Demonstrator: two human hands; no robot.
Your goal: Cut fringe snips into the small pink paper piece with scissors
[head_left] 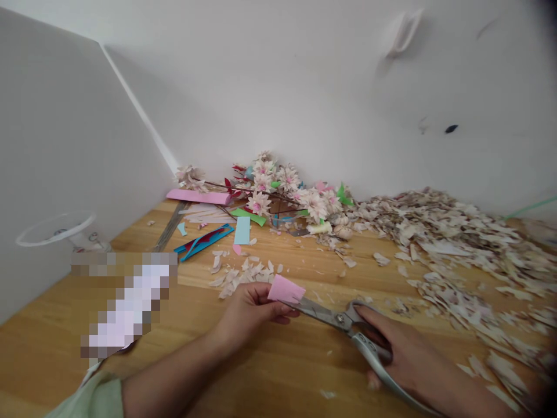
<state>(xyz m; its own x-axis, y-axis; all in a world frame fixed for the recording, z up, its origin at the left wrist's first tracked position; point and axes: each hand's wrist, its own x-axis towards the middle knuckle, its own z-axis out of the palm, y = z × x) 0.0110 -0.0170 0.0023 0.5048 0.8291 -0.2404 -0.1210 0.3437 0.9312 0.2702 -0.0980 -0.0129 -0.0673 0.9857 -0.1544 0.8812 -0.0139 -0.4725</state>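
A small piece of pink paper [285, 288] is pinched between the thumb and fingers of my left hand [256, 307], low over the wooden table. My right hand [404, 342] grips a pair of grey metal scissors [342, 319] by the handles. The scissor blades point left and meet the lower right edge of the pink paper, close to my left fingertips. Just behind my left hand lies a loose pile of pale dried petals [246, 276].
Flower branches [278, 188] with pale blossoms lie along the wall. A heap of dried husk pieces [435, 226] covers the right side. Pink roll [199, 197], light blue paper [242, 231] and blue strips [204, 242] lie further back. A blurred-out object [130, 307] sits at left.
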